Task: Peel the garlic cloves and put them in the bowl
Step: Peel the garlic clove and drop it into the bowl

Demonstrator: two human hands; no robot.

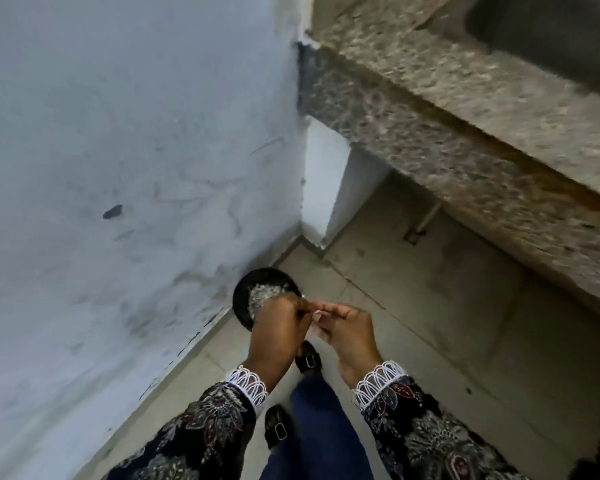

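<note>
so counting it up: two hands, the left hand (280, 323) and the right hand (347, 329), one pale garlic clove (316, 314) pinched between them. One black bowl (243, 299) with a heap of pale bits too blurry to count. Two black shoes (308, 358) and one stone counter (465, 109)
</note>
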